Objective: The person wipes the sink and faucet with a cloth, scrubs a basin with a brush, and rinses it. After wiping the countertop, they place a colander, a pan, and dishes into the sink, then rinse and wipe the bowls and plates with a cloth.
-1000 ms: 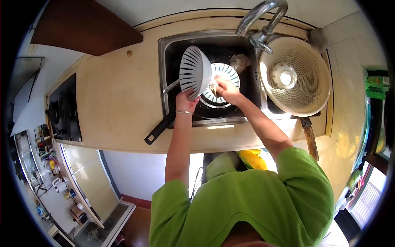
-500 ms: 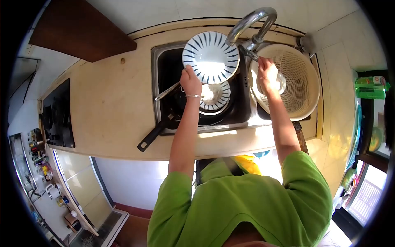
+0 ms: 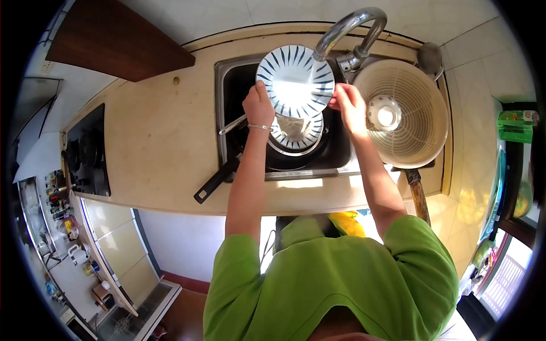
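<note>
A white plate with dark blue stripes [image 3: 296,77] is held under the faucet [image 3: 352,28], where water seems to run onto it. My left hand [image 3: 259,106] grips its lower left rim. At the right rim, the fingers of my right hand [image 3: 348,107] are closed on the plate's edge. Below it in the sink [image 3: 343,149], a second striped plate [image 3: 307,136] lies on a stack in a dark pan. The pan's black handle [image 3: 216,181] sticks out over the front left edge. A metal utensil handle [image 3: 232,124] pokes out beside my left wrist.
On the right, a cream colander [image 3: 424,116] holds a small light bowl [image 3: 384,113]. A metal ladle [image 3: 430,58] is behind it, and a wooden handle [image 3: 418,196] juts over the front edge. Far left is a black stove [image 3: 88,153]; a brown cabinet [image 3: 114,40] hangs above the counter [image 3: 148,136].
My right hand has left the faucet lever and moved left to the plate's rim. The small bowl in the colander is now in fuller view. The camera view has shifted slightly.
</note>
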`<action>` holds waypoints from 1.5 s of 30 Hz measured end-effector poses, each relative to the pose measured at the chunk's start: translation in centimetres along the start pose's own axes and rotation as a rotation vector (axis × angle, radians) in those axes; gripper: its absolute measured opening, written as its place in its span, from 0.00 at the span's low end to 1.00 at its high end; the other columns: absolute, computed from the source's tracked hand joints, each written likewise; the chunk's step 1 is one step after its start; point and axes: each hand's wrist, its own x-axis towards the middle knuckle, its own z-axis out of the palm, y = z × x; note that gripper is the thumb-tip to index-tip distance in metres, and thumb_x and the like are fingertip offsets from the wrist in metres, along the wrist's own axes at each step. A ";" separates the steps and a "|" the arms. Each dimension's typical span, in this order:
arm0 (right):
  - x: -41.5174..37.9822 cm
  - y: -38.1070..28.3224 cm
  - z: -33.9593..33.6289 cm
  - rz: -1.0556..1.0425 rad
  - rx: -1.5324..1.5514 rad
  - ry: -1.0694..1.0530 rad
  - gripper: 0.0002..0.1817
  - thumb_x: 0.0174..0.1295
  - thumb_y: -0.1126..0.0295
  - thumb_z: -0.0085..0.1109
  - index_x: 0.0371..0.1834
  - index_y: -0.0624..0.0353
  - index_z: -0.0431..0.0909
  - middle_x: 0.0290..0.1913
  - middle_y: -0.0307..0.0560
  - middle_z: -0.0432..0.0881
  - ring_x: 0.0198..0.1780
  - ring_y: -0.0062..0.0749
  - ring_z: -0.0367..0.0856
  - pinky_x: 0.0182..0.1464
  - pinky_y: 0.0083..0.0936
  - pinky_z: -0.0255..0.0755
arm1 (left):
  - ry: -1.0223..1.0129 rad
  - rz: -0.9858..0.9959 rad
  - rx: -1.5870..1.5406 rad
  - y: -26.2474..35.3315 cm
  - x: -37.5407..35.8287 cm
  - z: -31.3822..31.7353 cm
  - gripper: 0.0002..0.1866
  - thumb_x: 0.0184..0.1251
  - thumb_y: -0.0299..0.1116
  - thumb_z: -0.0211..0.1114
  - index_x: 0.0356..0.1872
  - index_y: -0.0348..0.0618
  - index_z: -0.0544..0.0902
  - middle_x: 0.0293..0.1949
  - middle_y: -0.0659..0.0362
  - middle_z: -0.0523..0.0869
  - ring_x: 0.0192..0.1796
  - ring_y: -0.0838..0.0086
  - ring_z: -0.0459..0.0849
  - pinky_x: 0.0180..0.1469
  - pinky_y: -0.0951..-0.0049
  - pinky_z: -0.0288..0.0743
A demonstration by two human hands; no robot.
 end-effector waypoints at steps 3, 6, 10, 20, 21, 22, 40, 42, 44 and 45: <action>0.9 1.3 2.0 0.426 0.701 -0.272 0.24 0.56 0.53 0.48 0.48 0.60 0.67 0.43 0.44 0.73 0.46 0.33 0.71 0.46 0.32 0.68 | -0.095 -0.003 0.042 0.5 0.7 -1.7 0.23 0.63 0.44 0.40 0.25 0.33 0.75 0.25 0.43 0.77 0.31 0.49 0.75 0.33 0.60 0.67; 1.8 3.2 3.7 0.551 1.065 -0.419 0.24 0.53 0.56 0.53 0.48 0.60 0.67 0.45 0.48 0.73 0.47 0.38 0.71 0.50 0.36 0.66 | -0.271 -0.057 0.185 1.2 1.4 -3.9 0.21 0.62 0.43 0.42 0.26 0.34 0.74 0.25 0.43 0.76 0.32 0.48 0.74 0.34 0.58 0.67; 4.2 5.9 5.6 0.414 1.095 -0.535 0.22 0.52 0.63 0.54 0.47 0.64 0.66 0.42 0.49 0.74 0.42 0.37 0.75 0.46 0.33 0.70 | -0.366 -0.034 0.274 0.5 1.4 -5.2 0.13 0.57 0.36 0.49 0.38 0.37 0.71 0.31 0.44 0.77 0.36 0.50 0.74 0.38 0.61 0.68; 4.3 -4.2 4.3 -0.040 -0.113 -0.440 0.32 0.48 0.61 0.57 0.55 0.66 0.59 0.48 0.53 0.71 0.48 0.32 0.70 0.50 0.25 0.63 | -0.329 -0.230 -0.795 -6.4 -0.1 4.6 0.31 0.42 0.11 0.48 0.53 0.41 0.62 0.36 0.55 0.77 0.30 0.74 0.78 0.25 0.81 0.73; 4.1 -4.5 3.9 -0.139 -0.422 -0.410 0.33 0.49 0.58 0.55 0.56 0.65 0.59 0.51 0.53 0.69 0.51 0.31 0.69 0.52 0.24 0.62 | -0.361 -0.356 -0.879 -4.8 -0.9 5.2 0.30 0.42 0.11 0.49 0.53 0.40 0.63 0.35 0.55 0.78 0.30 0.74 0.78 0.25 0.81 0.73; 3.2 -5.6 3.8 -0.136 -0.430 -0.407 0.33 0.49 0.58 0.55 0.56 0.65 0.59 0.51 0.53 0.69 0.51 0.31 0.69 0.52 0.24 0.62 | -0.396 -0.487 -0.962 -3.8 -1.7 5.4 0.29 0.42 0.12 0.50 0.52 0.40 0.65 0.35 0.55 0.78 0.29 0.74 0.78 0.25 0.81 0.73; 5.4 3.3 4.0 0.401 0.598 -0.414 0.21 0.48 0.72 0.54 0.48 0.63 0.67 0.42 0.48 0.75 0.43 0.31 0.74 0.45 0.27 0.71 | -0.294 0.020 -0.134 -1.7 -0.6 -4.6 0.22 0.52 0.25 0.53 0.51 0.36 0.64 0.38 0.57 0.76 0.29 0.74 0.79 0.29 0.79 0.74; 6.4 0.7 4.2 0.221 0.496 -0.589 0.27 0.46 0.73 0.54 0.53 0.64 0.63 0.47 0.50 0.72 0.47 0.31 0.72 0.49 0.24 0.67 | -0.288 -0.188 -0.430 -4.8 -0.9 -2.5 0.24 0.49 0.25 0.55 0.52 0.40 0.63 0.41 0.58 0.74 0.35 0.75 0.77 0.29 0.76 0.73; 6.4 -1.3 4.2 0.059 0.245 -0.688 0.31 0.43 0.73 0.54 0.55 0.64 0.61 0.50 0.51 0.70 0.52 0.31 0.67 0.56 0.22 0.57 | -0.440 -0.424 -0.768 -5.7 -1.0 -0.7 0.22 0.45 0.23 0.55 0.47 0.40 0.67 0.38 0.58 0.75 0.36 0.75 0.76 0.31 0.74 0.72; 5.9 -2.1 4.2 0.010 0.090 -0.650 0.30 0.43 0.72 0.55 0.54 0.63 0.63 0.49 0.50 0.71 0.51 0.31 0.68 0.55 0.22 0.58 | -0.417 -0.435 -0.871 -8.0 -1.1 1.8 0.18 0.43 0.21 0.54 0.41 0.39 0.69 0.33 0.59 0.75 0.30 0.79 0.74 0.27 0.79 0.68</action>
